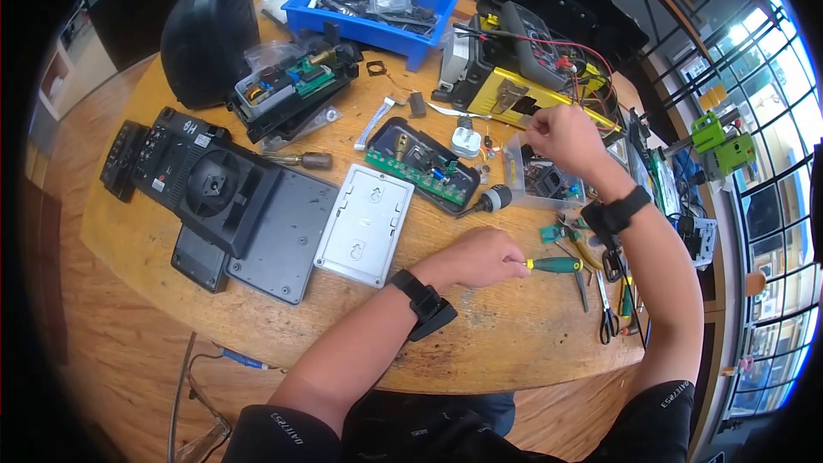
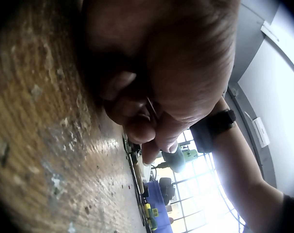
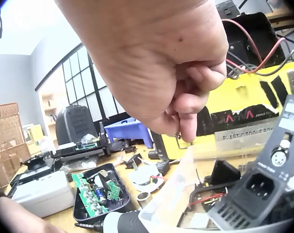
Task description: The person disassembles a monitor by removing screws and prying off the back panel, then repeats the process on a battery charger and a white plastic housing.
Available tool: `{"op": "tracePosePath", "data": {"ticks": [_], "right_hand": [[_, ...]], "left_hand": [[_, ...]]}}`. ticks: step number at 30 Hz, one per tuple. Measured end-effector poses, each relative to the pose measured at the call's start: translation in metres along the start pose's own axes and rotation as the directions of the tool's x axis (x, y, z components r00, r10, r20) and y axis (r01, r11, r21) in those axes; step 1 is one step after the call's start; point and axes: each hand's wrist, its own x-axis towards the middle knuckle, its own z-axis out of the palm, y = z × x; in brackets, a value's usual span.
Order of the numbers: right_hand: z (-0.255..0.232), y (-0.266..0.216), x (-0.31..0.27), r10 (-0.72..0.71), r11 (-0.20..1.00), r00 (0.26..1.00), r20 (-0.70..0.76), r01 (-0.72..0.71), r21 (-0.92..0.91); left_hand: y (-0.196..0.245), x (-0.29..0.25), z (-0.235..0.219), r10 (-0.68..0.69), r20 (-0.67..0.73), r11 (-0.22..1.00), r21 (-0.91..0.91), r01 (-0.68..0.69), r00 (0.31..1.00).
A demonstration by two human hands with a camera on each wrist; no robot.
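Observation:
My left hand rests low over the wooden table, gripping a screwdriver by its shaft end. The green and yellow handle sticks out to the right, and a sliver of metal shaft shows between the curled fingers. Over a clear plastic bin is my right hand, thumb and fingers pinched together. A tiny shiny metal piece shows at those fingertips; I cannot tell its exact kind. Inside the bin lie a black power socket module and loose parts.
Left of the hands lie a white panel, an open housing with a green circuit board, and dark device casings. Pliers and scissors lie right. A blue bin and yellow toolbox stand behind.

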Motion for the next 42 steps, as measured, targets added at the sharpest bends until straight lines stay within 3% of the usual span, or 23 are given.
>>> {"op": "tracePosePath", "data": {"ticks": [3,7,9,13,15,22,35,40,42], "right_hand": [[-0.009,0.016,-0.009,0.062,0.998,0.988,0.143,-0.057,-0.040],[-0.001,0.024,-0.012,0.004,0.995,0.993,0.122,0.009,-0.101],[0.003,0.012,-0.005,-0.039,0.991,0.999,0.026,0.042,-0.131],[0.026,-0.024,0.016,-0.131,0.981,0.991,-0.027,0.126,-0.149],[0.027,-0.047,0.027,-0.111,0.870,0.971,0.214,0.199,-0.451],[0.055,-0.053,0.049,-0.094,0.787,0.929,0.357,0.289,-0.545],[0.064,-0.047,0.051,-0.135,0.778,0.936,0.325,0.304,-0.550],[0.040,-0.038,0.040,-0.152,0.799,0.936,0.316,0.305,-0.518],[0.024,-0.026,0.030,-0.111,0.921,0.992,0.062,0.126,-0.369]], "left_hand": [[0.002,0.000,-0.001,-0.022,0.025,1.000,0.022,0.022,0.999],[-0.001,0.000,0.000,0.004,0.003,1.000,0.014,-0.004,1.000],[0.000,-0.001,0.000,-0.004,0.000,1.000,0.000,0.004,1.000],[0.003,0.000,-0.002,-0.014,0.006,1.000,-0.015,0.014,1.000],[0.002,0.000,-0.002,-0.018,0.016,1.000,-0.011,0.018,1.000],[-0.002,0.000,0.001,0.005,-0.012,1.000,-0.010,-0.005,1.000],[0.001,0.000,0.000,-0.026,0.000,0.999,-0.022,0.026,1.000],[-0.002,0.001,0.001,0.017,-0.011,1.000,0.010,-0.017,1.000],[-0.001,0.001,0.000,0.012,-0.003,1.000,0.016,-0.012,1.000]]}}
